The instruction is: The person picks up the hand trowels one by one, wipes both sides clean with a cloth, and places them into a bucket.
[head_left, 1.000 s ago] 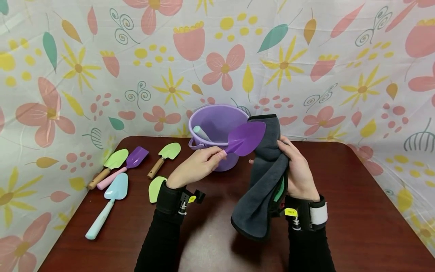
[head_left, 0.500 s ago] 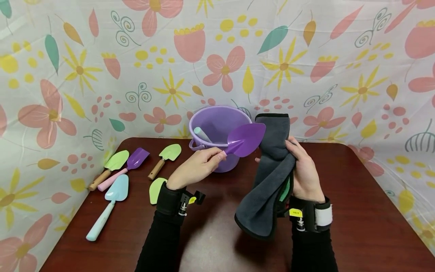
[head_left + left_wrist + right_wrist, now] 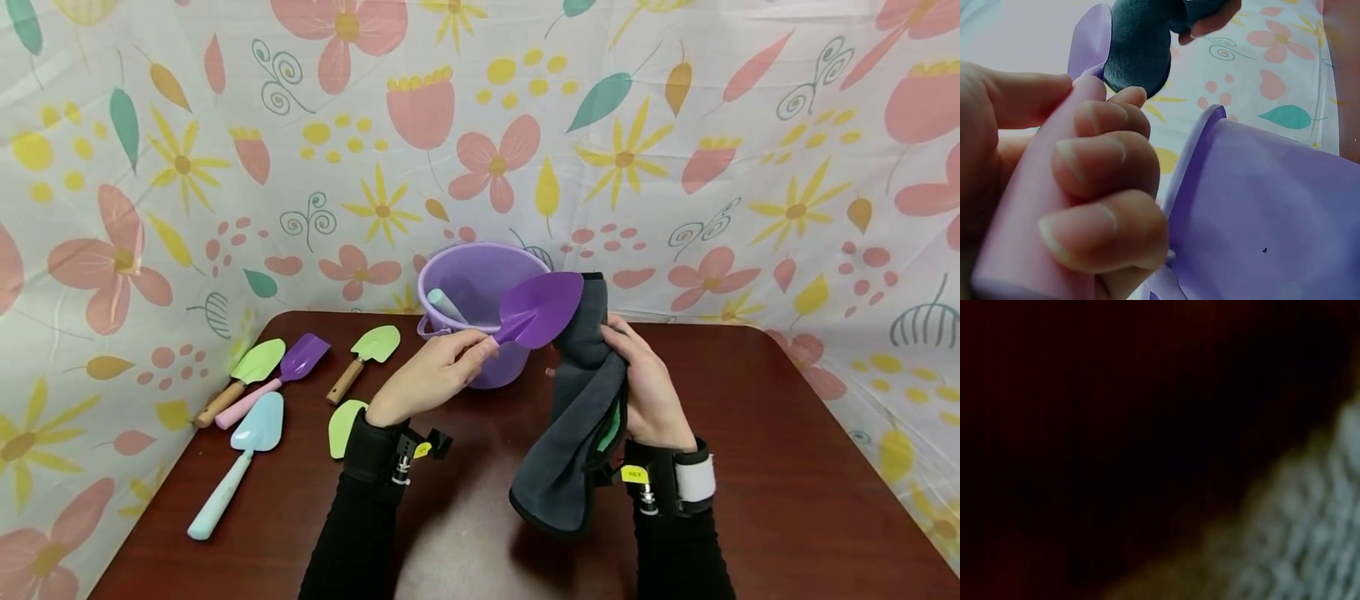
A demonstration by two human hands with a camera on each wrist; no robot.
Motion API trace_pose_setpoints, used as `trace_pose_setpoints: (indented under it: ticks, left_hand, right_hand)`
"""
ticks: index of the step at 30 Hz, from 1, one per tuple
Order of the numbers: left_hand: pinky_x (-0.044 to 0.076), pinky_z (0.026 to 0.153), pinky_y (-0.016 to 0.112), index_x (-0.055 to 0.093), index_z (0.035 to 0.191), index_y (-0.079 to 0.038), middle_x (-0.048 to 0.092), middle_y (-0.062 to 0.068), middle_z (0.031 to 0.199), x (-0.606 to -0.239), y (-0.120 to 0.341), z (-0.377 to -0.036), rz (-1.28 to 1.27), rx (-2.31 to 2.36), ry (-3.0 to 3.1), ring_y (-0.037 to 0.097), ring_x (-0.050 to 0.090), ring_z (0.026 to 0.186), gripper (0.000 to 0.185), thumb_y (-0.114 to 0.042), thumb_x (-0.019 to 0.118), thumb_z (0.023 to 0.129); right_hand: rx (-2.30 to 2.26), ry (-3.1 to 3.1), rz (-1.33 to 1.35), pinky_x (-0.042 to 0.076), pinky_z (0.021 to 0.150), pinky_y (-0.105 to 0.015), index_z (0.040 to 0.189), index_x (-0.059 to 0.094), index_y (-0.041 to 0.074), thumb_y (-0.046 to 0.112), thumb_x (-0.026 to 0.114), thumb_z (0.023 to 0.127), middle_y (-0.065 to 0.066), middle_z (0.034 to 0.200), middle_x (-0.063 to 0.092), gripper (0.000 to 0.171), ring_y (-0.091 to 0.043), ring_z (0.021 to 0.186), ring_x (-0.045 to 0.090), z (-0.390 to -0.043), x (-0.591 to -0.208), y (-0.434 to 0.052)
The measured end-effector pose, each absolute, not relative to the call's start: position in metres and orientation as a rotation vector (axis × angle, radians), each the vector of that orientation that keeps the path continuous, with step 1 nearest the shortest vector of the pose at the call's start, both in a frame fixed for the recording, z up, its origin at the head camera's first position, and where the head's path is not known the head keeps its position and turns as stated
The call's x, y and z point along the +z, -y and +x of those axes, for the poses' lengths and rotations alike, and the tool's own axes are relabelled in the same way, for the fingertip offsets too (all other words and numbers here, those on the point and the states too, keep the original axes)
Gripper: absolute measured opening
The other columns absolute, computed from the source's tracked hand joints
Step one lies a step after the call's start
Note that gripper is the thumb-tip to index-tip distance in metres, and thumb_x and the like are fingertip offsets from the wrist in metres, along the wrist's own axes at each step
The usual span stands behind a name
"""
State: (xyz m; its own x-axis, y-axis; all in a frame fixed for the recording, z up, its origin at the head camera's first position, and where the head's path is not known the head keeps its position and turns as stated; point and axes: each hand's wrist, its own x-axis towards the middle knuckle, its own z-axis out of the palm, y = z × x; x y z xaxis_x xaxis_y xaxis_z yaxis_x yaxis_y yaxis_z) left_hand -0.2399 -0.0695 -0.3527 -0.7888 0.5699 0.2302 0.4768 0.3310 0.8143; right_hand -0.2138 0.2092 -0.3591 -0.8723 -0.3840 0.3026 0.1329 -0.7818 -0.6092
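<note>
Cloth (image 3: pixel 581 417) being drawn back against trowel (image 3: pixel 540 308) blade since earlier frame; wiping being continued. Trowel handle being gripped by left hand (image 3: pixel 427 375), over tabletop centre, before bucket (image 3: pixel 480 292); cloth being clutched by right hand (image 3: pixel 648 392).

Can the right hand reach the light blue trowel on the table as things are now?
Probably not easily: the right hand holds the grey cloth, and the blue trowel lies far left, beyond the left hand.
</note>
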Motion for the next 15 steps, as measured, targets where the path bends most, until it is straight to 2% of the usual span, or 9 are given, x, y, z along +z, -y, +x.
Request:
trace_pose_setpoints:
  ticks: [4, 8, 12, 15]
  left_hand:
    - [0.041, 0.064, 0.032, 0.061, 0.107, -0.018, 0.046, 0.002, 0.070, -0.352, 0.069, -0.239, 1.003, 1.482, -2.486, 0.017, 0.045, 0.059, 0.028, -0.039, 0.042, 0.105]
    - [0.042, 0.065, 0.031, 0.061, 0.107, -0.016, 0.045, 0.002, 0.069, -0.352, 0.067, -0.239, 1.026, 1.501, -2.470, 0.017, 0.044, 0.059, 0.027, -0.036, 0.043, 0.106]
    - [0.042, 0.066, 0.031, 0.061, 0.109, -0.014, 0.044, 0.002, 0.069, -0.353, 0.066, -0.239, 1.040, 1.494, -2.468, 0.017, 0.045, 0.060, 0.028, -0.035, 0.043, 0.106]
    - [0.043, 0.066, 0.031, 0.061, 0.108, -0.016, 0.045, 0.000, 0.068, -0.355, 0.067, -0.240, 1.019, 1.480, -2.484, 0.016, 0.045, 0.059, 0.028, -0.036, 0.042, 0.106]
  right_hand:
    - [-2.610, -0.931, -0.574, 0.051, 0.080, -0.033, 0.127, 0.048, 0.003, 0.011, 0.025, 0.109, -0.011, 0.121, 0.048, 0.030, -0.025, 0.095, 0.060, -0.214, -0.361, -0.205]
    - [-2.560, -0.960, -0.527, 0.052, 0.081, -0.035, 0.128, 0.048, 0.006, 0.012, 0.027, 0.109, -0.011, 0.124, 0.048, 0.028, -0.026, 0.101, 0.060, -0.213, -0.363, -0.201]
    - [-2.535, -1.038, -0.419, 0.052, 0.083, -0.036, 0.131, 0.042, 0.010, 0.016, 0.034, 0.109, -0.008, 0.126, 0.049, 0.025, -0.023, 0.103, 0.062, -0.212, -0.364, -0.195]
    - [-2.531, -1.115, -0.346, 0.052, 0.086, -0.034, 0.138, 0.035, 0.013, 0.018, 0.039, 0.108, -0.004, 0.132, 0.046, 0.031, -0.019, 0.107, 0.061, -0.211, -0.364, -0.192]
